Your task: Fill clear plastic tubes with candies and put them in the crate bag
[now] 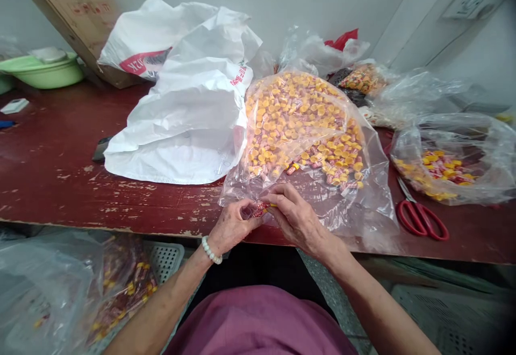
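Close to the table's front edge, my left hand (233,223) and my right hand (297,216) pinch small red-and-white printed pieces with yellow ends (262,208) between the fingertips. How many pieces are held is too small to tell. A pale bead bracelet (212,250) circles my left wrist. Just beyond my hands, a clear plastic bag (322,191) lies flattened on the table, with a large heap of yellow cup-shaped pieces and red-and-white pieces (302,118) on it. One red piece with a yellow end (293,168) lies at the near side of the heap.
Red-handled scissors (421,219) lie at the right, before an opened clear bag (463,129) of similar pieces. A white sack (181,124) covers the dark red table (60,151) left of the heap. Cardboard box (80,22) and green basin (52,73) stand back left; filled bags (124,285) sit below.
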The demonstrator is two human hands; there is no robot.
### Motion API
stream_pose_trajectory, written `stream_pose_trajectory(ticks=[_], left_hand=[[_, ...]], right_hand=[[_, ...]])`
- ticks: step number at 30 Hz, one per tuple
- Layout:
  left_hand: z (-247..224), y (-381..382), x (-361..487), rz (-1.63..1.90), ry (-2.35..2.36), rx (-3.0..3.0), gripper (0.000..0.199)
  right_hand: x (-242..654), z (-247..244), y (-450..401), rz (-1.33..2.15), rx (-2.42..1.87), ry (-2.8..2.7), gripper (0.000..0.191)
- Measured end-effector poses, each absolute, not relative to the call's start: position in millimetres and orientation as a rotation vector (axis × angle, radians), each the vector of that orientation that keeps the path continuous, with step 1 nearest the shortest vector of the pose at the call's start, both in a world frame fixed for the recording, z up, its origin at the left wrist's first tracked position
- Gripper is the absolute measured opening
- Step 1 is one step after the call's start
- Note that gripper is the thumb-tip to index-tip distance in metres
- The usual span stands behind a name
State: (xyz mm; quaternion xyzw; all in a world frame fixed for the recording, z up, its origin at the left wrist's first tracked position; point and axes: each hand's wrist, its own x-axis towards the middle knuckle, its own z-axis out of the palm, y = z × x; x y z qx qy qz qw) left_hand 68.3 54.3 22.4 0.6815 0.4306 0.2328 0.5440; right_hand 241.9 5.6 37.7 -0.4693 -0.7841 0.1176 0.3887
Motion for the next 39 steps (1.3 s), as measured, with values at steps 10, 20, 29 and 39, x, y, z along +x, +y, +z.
stream_pose_trajectory(ticks=[10,20,29,39], left_hand=[[11,50,68,0.627,0.986,1.689,0.026],[-1,51,61,0.547,1.130,1.428,0.033],[5,55,54,0.549,1.087,1.558,0.028],[10,54,74,0.545,1.081,1.899,0.015]], right_hand=[[229,24,-6,0.318,-1.268,-1.947,0.048],[289,-13,66,0.052,-1.802,-1.760,0.034],[327,-16,88,0.083,-1.889,-1.825,0.020],[232,45,-1,0.380,-1.187,-2.173,0.037]])
